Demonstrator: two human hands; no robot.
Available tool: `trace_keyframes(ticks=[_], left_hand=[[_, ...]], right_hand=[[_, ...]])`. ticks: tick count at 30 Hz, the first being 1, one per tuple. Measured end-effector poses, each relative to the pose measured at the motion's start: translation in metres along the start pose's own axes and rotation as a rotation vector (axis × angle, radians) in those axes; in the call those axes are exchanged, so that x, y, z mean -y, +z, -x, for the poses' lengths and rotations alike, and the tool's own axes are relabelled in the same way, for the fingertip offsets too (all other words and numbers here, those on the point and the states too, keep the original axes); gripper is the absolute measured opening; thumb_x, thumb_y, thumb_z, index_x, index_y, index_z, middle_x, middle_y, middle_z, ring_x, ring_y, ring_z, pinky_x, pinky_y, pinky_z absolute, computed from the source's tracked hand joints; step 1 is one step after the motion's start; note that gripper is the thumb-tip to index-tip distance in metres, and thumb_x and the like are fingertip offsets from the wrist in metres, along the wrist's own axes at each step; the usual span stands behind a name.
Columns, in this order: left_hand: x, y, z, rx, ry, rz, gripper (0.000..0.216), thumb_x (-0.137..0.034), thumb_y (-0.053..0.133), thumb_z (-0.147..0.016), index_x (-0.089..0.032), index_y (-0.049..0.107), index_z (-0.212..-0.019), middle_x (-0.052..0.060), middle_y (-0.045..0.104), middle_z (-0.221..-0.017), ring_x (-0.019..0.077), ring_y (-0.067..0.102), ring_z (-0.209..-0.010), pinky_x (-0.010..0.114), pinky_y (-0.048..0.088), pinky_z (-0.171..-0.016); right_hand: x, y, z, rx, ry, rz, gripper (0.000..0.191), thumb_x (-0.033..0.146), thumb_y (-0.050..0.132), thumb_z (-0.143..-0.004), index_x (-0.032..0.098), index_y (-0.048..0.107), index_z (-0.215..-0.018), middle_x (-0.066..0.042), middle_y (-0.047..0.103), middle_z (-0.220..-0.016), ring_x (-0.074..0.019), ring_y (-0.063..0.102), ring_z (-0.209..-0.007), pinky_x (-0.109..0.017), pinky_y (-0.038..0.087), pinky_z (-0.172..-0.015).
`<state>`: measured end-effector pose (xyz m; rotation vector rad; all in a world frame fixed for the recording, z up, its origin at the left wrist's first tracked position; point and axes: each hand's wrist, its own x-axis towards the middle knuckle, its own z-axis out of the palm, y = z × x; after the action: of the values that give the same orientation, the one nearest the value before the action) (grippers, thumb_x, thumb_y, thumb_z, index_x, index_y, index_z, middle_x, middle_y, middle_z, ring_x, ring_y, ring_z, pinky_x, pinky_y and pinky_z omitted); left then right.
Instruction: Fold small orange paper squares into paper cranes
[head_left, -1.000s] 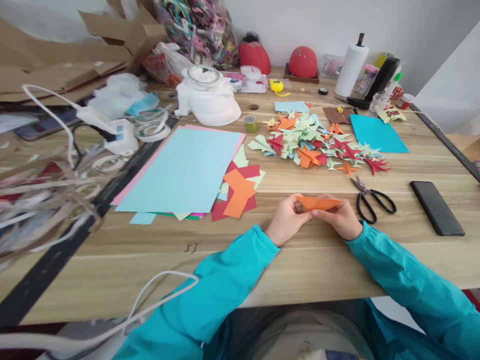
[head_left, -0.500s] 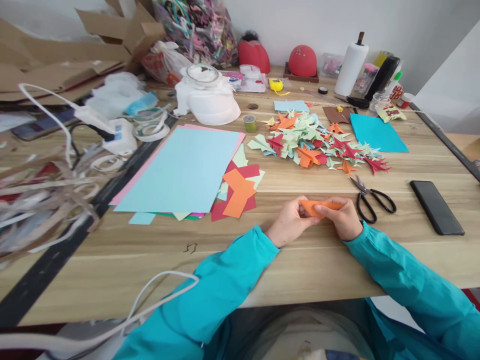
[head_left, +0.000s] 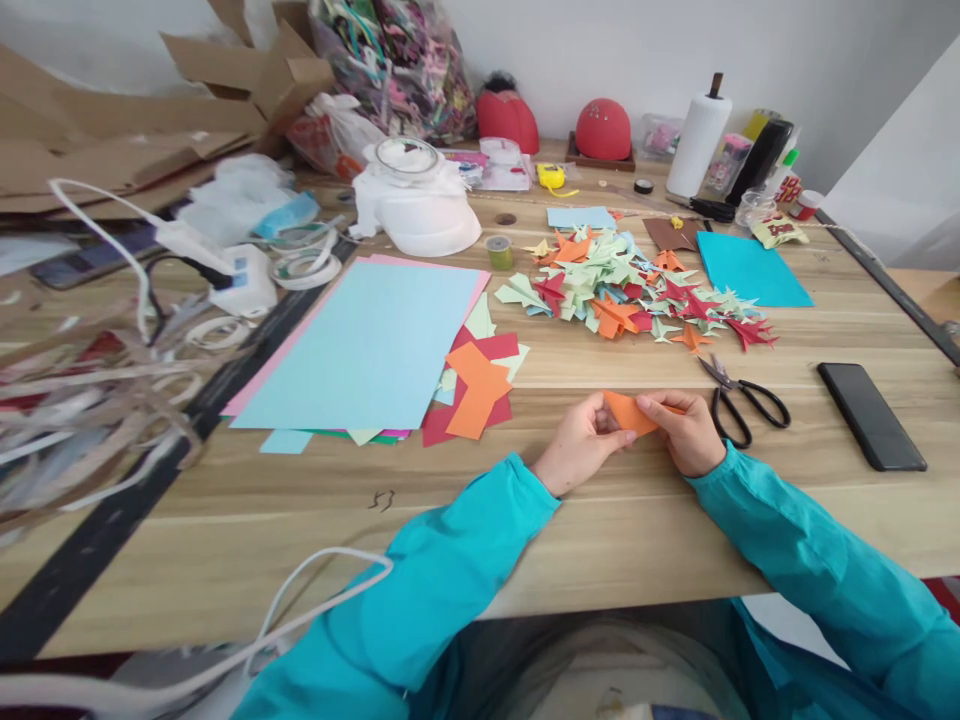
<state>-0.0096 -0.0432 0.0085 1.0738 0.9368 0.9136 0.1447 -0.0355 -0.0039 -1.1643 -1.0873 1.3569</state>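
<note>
Wooden table (head_left: 225,540): left hand (head_left: 574,445) and right hand (head_left: 688,435) closely pinch orange paper (head_left: 625,411), likely light, easily creased, best edge-held.

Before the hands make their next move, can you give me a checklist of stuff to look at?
1. Left hand has a grip on the orange paper: ok.
2. Right hand holds it too: ok, thumb on top.
3. Paper's edges line up: cannot tell, fingers cover part of it.
4. Scissors out of the hands: ok, lying on the table beside the right hand.
5. Folded paper pile away from the hands: ok, farther back.
6. Loose cut pieces stacked neatly: not ok, overlapping at odd angles.
</note>
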Motion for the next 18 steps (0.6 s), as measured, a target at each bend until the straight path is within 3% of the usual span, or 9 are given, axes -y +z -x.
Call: trace_keyframes(ticks=[6,13,18], left_hand=[[-0.002,-0.005,-0.005,-0.146,0.12,-0.005,0.022,-0.024,0.069,-0.066,-0.016,0.048,-0.071,-0.004,0.056,-0.057,0.0089,0.055,-0.052,0.022,0.043,-0.053],[0.0,-0.006,-0.013,-0.218,0.132,0.044,0.024,-0.024,0.07,-0.064,-0.016,0.049,-0.071,-0.004,0.058,-0.058,0.0081,0.054,-0.051,0.02,0.043,-0.053],[0.002,-0.01,-0.018,-0.331,0.149,0.123,0.03,-0.026,0.073,-0.061,-0.016,0.048,-0.072,-0.003,0.06,-0.065,0.0069,0.055,-0.052,0.02,0.043,-0.054]], right_hand=[[0.002,-0.003,-0.009,-0.024,-0.051,0.012,0.02,0.036,0.076,-0.061,0.019,0.069,-0.065,0.0,0.065,-0.065,-0.0114,0.055,-0.06,-0.026,0.044,-0.061],[0.002,-0.001,-0.012,-0.037,-0.097,0.072,0.028,0.044,0.071,-0.065,0.017,0.063,-0.064,0.001,0.061,-0.06,-0.0096,0.05,-0.055,-0.024,0.04,-0.054],[0.001,0.001,-0.012,0.057,-0.123,0.098,0.028,0.044,0.069,-0.067,0.017,0.063,-0.067,0.003,0.057,-0.054,-0.0092,0.048,-0.049,-0.023,0.039,-0.049]])
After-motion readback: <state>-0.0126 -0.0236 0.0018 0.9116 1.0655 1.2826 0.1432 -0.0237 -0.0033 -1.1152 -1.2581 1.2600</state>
